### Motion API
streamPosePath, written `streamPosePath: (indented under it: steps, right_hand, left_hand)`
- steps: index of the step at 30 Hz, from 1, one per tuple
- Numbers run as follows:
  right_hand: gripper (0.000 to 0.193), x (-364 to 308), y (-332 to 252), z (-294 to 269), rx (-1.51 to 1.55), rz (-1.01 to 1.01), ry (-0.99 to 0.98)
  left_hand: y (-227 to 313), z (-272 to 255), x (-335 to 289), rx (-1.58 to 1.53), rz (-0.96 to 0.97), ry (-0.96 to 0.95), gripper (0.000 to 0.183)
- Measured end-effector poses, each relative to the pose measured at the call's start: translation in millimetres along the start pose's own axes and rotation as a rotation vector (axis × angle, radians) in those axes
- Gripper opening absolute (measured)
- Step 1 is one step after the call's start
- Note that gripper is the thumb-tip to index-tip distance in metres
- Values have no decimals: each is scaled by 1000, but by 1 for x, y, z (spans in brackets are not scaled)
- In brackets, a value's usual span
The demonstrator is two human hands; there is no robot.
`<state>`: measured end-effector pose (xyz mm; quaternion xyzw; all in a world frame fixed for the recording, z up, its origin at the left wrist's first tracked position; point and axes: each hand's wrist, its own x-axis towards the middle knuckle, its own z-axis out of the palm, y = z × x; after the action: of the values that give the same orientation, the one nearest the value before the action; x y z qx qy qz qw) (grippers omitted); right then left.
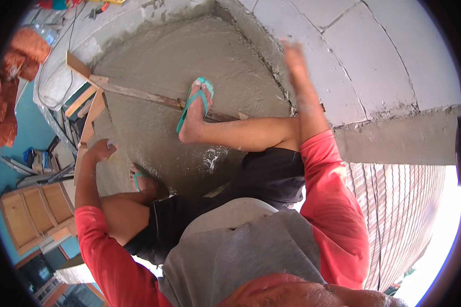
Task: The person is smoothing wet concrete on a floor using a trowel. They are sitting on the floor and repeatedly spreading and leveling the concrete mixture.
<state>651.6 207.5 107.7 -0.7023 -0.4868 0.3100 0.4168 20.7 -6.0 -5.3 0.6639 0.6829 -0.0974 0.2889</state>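
Passing a sandalled foot (192,120) in the head view, a wooden strip (138,93) crosses wet cement (179,51), roomy beyond, between the left hand (102,149) near edge boards (95,111) and the right hand (294,59) blurred beside the block wall (374,56), whether gripping I cannot tell.

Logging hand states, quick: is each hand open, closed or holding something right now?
Left hand: fingers curled; whether it holds anything cannot be told.
Right hand: blurred but looks open, with nothing visible in it.
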Motion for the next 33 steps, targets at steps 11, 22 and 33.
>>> streamPosePath:
  steps: [11,22,33]
  right_hand:
    - [100,-108,-11,79,364,71,-681]
    - [96,-192,15,181,489,240,-980]
    - [94,-233,66,223,376,410,-1273]
  left_hand:
    - [-25,-9,6,-5,-85,-11,59]
    - [-13,-9,-1,46,-144,-114,66]
    - [-32,4,12,-38,-125,-112,64]
